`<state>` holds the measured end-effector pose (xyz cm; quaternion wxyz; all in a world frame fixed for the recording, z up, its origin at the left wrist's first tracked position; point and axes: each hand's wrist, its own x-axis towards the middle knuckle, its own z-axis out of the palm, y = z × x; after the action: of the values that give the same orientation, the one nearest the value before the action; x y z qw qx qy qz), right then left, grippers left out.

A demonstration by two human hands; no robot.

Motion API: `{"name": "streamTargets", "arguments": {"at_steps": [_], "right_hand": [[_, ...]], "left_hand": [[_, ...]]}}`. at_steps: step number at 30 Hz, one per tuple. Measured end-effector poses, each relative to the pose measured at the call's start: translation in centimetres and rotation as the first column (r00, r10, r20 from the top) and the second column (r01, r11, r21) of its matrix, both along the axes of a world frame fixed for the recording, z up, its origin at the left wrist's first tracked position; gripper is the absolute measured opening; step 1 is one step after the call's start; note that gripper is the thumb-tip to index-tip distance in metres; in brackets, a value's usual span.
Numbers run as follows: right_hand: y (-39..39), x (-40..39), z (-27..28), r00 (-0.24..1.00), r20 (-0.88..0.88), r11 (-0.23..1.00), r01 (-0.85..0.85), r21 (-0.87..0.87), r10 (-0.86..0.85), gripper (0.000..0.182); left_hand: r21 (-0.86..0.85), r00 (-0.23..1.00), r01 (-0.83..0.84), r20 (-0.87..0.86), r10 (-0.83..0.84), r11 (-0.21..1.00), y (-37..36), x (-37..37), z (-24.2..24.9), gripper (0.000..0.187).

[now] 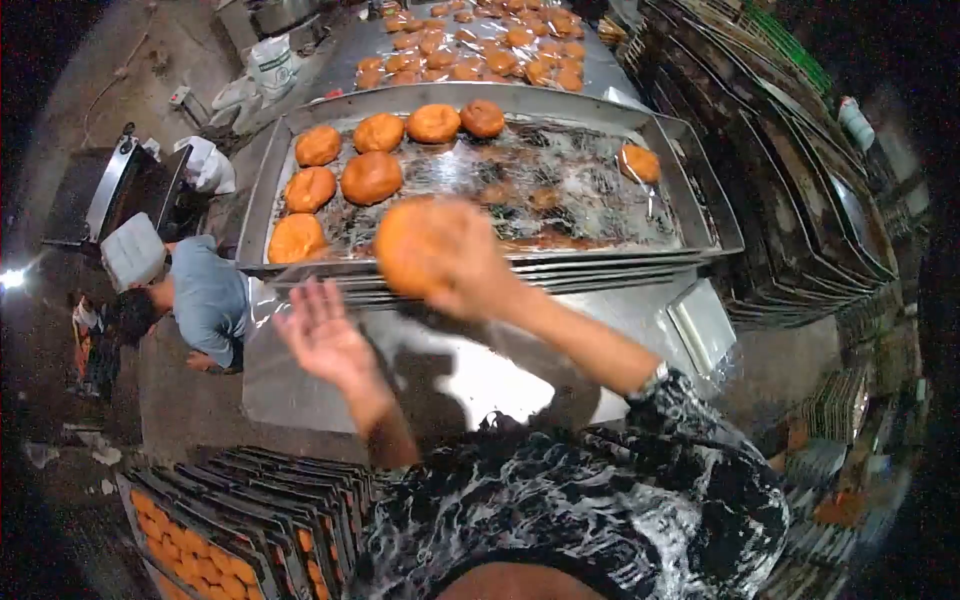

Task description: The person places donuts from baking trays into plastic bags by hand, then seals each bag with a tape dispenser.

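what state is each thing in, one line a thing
right hand: closed on a bun, blurred
left hand: open, palm up
held bun: raised, whole as far as visible
large tray: partly filled, buns mostly at its left
buns in the tray: browned, lying flat
far buns: browned, apparently wrapped
lower-left trays: stacked, holding buns

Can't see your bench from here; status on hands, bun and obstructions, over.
Right hand gripping bun at near edge of tray. Left hand open, palm up, alongside. No obstruction visible between hands.
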<state>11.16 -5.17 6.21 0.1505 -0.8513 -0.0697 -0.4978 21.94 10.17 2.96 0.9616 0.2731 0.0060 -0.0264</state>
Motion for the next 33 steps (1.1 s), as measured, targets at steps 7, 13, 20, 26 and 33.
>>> {"name": "streamTargets", "arguments": {"at_steps": [7, 13, 20, 26, 33], "right_hand": [[3.2, -8.2, -3.1, 0.982, -0.048, 0.977, 0.187, 0.102, -0.183, 0.035], [2.8, -11.8, -4.3, 0.977, -0.01, 0.892, 0.199, 0.406, -0.214, 0.046], [2.5, -12.7, -6.1, 0.936, 0.225, 0.849, 0.121, 0.515, -0.271, 0.022], [-4.1, -13.5, -5.0, 0.944, -0.215, 0.704, 0.33, 0.629, -0.25, 0.015], [-8.8, -8.3, 2.0, 0.957, 0.255, 0.929, 0.036, 0.368, -0.138, 0.032]], "left_hand": [[0.075, 0.645, 0.72, 0.295, -0.705, 0.69, -5.2, -9.2, 0.4, 0.052], [0.011, 0.503, 0.864, -0.065, -0.862, 0.503, -7.3, -13.4, -0.1, 0.063], [0.083, 0.473, 0.881, -0.116, -0.874, 0.466, -7.9, -15.4, -1.7, 0.067], [0.592, 0.52, 0.724, -0.13, -0.844, 0.355, -4.7, -18.3, -6.4, 0.036], [0.903, -0.041, -0.43, -0.041, -0.998, -0.019, -2.4, -20.0, -28.4, 0.033]]}}
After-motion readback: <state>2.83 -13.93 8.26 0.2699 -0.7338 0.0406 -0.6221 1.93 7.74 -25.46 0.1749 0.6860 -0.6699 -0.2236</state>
